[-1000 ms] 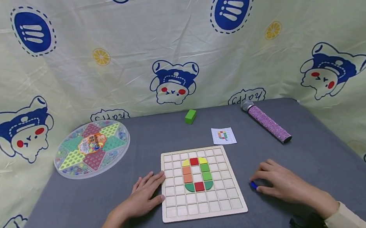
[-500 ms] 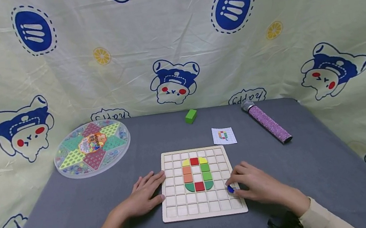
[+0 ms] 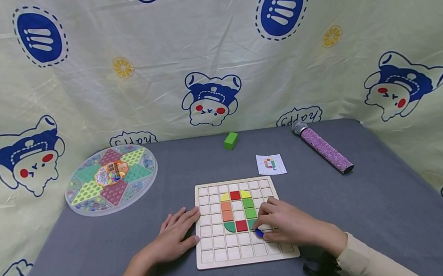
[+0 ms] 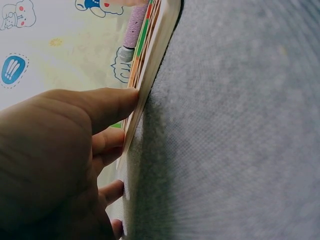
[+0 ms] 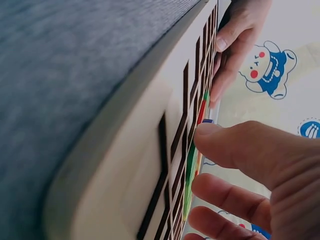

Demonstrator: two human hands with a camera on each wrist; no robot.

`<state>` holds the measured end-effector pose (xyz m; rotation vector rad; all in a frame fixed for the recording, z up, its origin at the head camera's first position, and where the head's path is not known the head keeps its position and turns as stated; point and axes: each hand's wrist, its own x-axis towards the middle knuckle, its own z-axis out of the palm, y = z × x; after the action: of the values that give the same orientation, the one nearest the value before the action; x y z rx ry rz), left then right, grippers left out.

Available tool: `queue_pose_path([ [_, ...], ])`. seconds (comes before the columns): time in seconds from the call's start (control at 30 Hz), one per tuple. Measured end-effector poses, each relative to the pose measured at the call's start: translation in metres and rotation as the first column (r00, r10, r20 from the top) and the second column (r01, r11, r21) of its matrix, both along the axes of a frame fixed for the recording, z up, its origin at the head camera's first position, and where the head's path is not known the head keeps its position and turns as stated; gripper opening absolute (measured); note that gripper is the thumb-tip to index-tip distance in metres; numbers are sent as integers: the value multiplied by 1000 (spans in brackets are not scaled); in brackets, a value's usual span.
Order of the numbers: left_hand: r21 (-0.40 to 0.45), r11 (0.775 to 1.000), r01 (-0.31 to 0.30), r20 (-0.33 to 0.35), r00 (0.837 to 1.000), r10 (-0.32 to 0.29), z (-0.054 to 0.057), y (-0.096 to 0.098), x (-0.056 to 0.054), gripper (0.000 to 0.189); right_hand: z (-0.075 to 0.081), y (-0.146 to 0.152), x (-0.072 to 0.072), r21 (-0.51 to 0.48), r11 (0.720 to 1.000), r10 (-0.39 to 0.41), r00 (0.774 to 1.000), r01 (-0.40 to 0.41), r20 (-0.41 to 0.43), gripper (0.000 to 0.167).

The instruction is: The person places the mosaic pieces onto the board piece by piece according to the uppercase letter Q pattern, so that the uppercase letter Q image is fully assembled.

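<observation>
A square wooden grid board (image 3: pixel 221 255) lies on the table, with coloured pieces forming a ring in its cells. Yellow, red, orange, light green and dark green pieces make up that ring. My right hand (image 3: pixel 290 224) pinches a small blue piece (image 3: pixel 259 233) between thumb and fingers, over the board just below the ring's lower right dark green corner. In the right wrist view only a sliver of the blue piece (image 5: pixel 207 121) shows beyond the thumb. At the board's left edge rests my left hand (image 3: pixel 172 239), fingers extended, thumb (image 4: pixel 120 106) touching the rim in the left wrist view.
A small card (image 3: pixel 271 165) with a coloured pattern lies behind the board. Farther back stands a green block (image 3: pixel 230 141). A glittery purple microphone (image 3: pixel 326 150) lies at the right, and a round Chinese checkers board (image 3: pixel 81 175) at the back left.
My right hand has moved left from the table beside the board to over its lower middle, carrying the blue piece. My left hand has stayed at the left edge.
</observation>
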<state>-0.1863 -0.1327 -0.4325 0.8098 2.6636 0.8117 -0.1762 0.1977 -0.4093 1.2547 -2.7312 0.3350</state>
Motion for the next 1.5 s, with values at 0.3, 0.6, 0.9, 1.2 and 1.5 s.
queue_pose_path([
  [0.3,6,1000,-4,-2,1000,4,0,1,1,62,1,-8,-2,46,998,31,999,-32,13,19],
  [0.6,8,1000,-5,-11,1000,5,1,2,1,62,3,-10,-3,89,996,18,998,-22,54,20],
  [0.9,13,1000,-7,-8,1000,7,0,1,1,62,4,-12,-4,114,993,1,996,-11,85,21],
  [1.2,11,1000,-4,-12,1000,4,2,1,1,61,3,-11,-4,116,993,-5,997,-4,80,22],
  [1.5,8,1000,16,-21,1000,-16,4,1,3,61,0,-2,-4,4,1000,0,1000,0,22,23],
])
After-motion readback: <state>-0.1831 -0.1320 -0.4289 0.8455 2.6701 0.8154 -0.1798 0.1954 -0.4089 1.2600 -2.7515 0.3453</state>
